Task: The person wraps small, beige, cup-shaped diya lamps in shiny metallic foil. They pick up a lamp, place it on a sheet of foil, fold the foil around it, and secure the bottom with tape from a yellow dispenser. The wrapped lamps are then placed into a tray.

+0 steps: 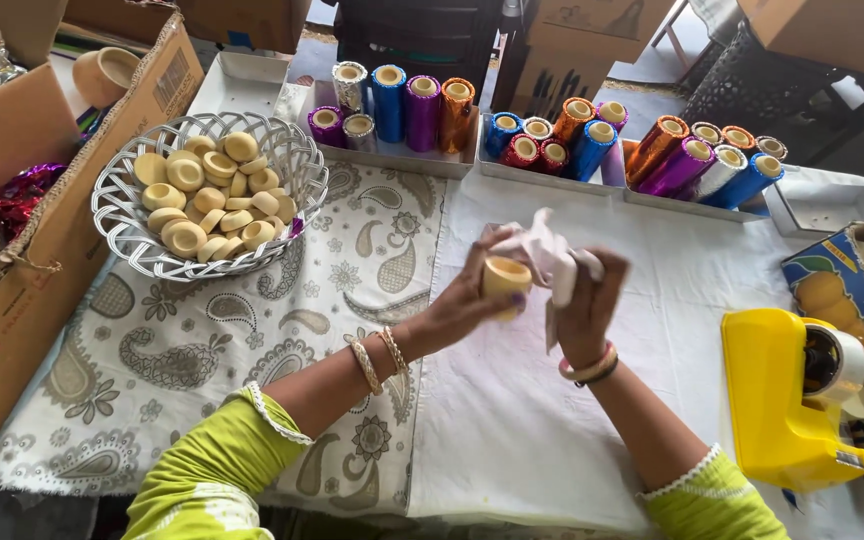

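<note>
Head view looks down on a white cloth-covered table [512,440], with a paisley-printed cloth [202,350] on its left side. Shiny coloured foil rolls [422,110] stand in shallow white trays [242,75] along the far edge, within reach. A silver wire basket [117,215] keeps small tan clay cups [207,195] together. Mid-table, left hand [462,300] clasps one small tan clay cup [505,275], mouth up, while right hand [587,300] pinches a white cloth scrap [542,245] against it.
</note>
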